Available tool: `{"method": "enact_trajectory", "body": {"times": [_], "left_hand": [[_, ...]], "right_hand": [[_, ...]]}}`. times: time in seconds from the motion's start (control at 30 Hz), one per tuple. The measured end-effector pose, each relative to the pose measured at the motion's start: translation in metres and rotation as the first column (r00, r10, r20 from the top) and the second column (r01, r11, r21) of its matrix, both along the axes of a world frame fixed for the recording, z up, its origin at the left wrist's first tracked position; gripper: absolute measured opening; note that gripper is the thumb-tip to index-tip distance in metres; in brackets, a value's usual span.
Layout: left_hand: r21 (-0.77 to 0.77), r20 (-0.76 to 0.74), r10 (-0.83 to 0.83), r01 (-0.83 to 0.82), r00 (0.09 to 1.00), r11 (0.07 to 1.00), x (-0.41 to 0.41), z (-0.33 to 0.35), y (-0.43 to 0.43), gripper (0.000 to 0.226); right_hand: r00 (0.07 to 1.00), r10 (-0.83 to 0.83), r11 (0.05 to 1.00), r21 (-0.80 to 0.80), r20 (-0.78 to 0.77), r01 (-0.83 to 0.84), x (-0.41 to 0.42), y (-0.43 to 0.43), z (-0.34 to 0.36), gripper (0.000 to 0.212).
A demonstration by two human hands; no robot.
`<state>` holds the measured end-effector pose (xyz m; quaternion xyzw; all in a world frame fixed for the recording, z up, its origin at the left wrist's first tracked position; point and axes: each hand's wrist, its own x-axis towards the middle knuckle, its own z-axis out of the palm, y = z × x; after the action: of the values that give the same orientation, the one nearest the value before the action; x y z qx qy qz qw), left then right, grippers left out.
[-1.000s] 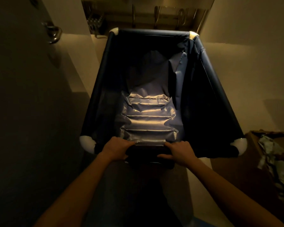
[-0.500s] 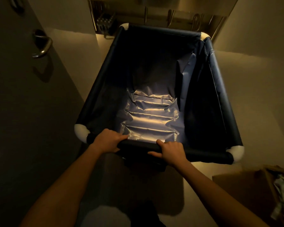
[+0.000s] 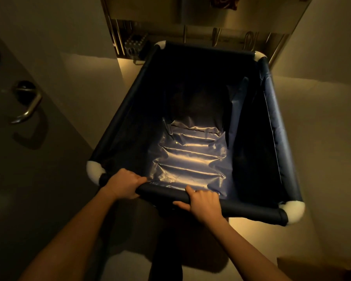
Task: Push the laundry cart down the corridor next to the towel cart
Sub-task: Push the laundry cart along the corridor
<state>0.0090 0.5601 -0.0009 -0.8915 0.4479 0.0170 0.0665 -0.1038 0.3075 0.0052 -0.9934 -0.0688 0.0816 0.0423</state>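
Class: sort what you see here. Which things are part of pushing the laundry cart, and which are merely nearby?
Part of the job:
laundry cart
left hand, gripping the near rail
right hand, gripping the near rail
metal cart ahead, possibly the towel cart

Merely nearby:
door handle
cardboard box

Laundry cart: dark blue liner, white corner caps, upright, empty, angled slightly in narrow corridor.

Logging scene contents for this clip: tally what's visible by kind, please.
Hands: 2, left hand and right hand, both gripping the cart rim
Laundry cart: 1, navy, empty
White corner caps: 4
Door handle: 1
Total: 8
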Motion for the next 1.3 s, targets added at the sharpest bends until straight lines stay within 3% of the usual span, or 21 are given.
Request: {"method": "enact_trajectory", "body": {"times": [0.13,0.27,0.47,0.67,0.8,1.17,1.3], "left_hand": [[0.059,-0.072,-0.003,0.008,0.997,0.998,0.046,0.004,-0.001,0.032],[0.080,-0.176,0.038,-0.024,0.984,0.996,0.095,0.008,-0.009,0.030],[0.033,-0.051,-0.037,0.039,0.998,0.999,0.169,0.002,-0.036,0.031],[0.001,-0.094,-0.019,0.019,0.995,1.000,0.226,0.002,-0.092,0.030],[0.027,-0.135,0.058,-0.055,0.989,0.998,0.255,0.003,-0.134,0.031],[-0.184,-0.149,0.164,-0.190,0.975,0.964,0.323,-0.006,-0.244,0.023],[-0.161,-0.109,0.231,-0.246,0.967,0.956,0.343,-0.005,-0.297,0.028]], "right_hand": [[0.995,-0.009,1.000,0.016,0.098,0.007,0.041,0.001,-0.008,0.084],[0.990,-0.034,0.999,-0.003,0.137,0.035,0.086,-0.002,-0.011,0.077],[0.993,-0.074,0.997,0.013,0.096,0.073,0.157,-0.036,-0.006,0.097],[0.995,-0.096,0.992,-0.082,0.004,0.096,0.225,-0.087,0.008,0.056],[0.999,-0.050,0.982,-0.184,-0.013,0.047,0.270,-0.132,0.005,0.054],[0.979,0.170,0.975,-0.166,0.113,-0.150,0.373,-0.263,-0.016,0.041],[0.954,0.260,0.957,-0.176,0.150,-0.233,0.412,-0.320,-0.014,0.036]]}}
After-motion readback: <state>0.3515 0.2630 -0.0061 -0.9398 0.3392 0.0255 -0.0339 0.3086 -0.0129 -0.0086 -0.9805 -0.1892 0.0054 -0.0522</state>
